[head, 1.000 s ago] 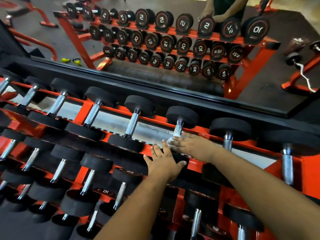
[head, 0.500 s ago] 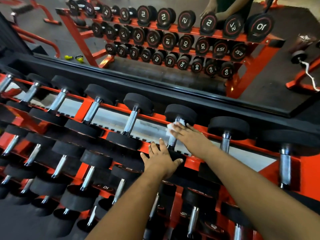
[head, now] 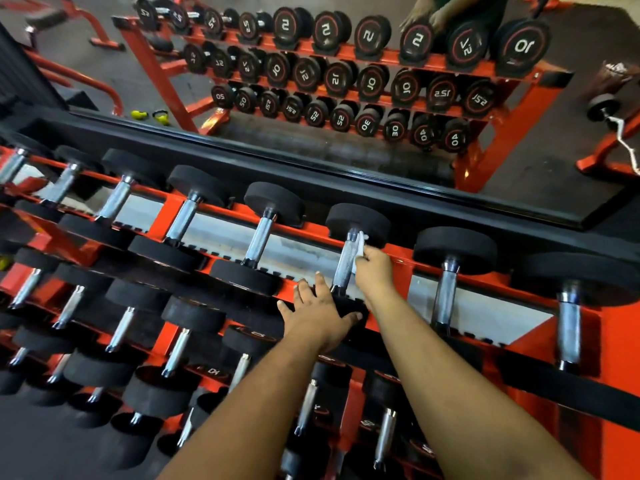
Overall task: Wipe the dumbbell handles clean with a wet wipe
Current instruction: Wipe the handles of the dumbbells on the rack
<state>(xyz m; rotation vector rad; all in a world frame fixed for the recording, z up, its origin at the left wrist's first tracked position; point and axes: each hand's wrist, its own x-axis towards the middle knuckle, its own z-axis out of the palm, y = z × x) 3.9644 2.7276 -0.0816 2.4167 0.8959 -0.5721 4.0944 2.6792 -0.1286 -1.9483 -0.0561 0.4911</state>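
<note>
A black dumbbell with a knurled chrome handle (head: 344, 263) lies on the top shelf of the red rack (head: 398, 258). My right hand (head: 374, 273) pinches a white wet wipe (head: 360, 245) against the right side of the handle, near its far head (head: 358, 221). My left hand (head: 320, 318) rests over the dumbbell's near black head, fingers spread and the thumb curled round its right side. Most of the handle shows bare between the two hands.
More dumbbells fill the top shelf on both sides, such as one (head: 259, 237) to the left and one (head: 446, 289) to the right. Lower shelves hold several more. A wall mirror (head: 346, 98) behind the rack reflects the rack and a person.
My right hand has slid the wipe up the handle from its near end to the far head and moved to the handle's right side. My left hand stays on the near head.
</note>
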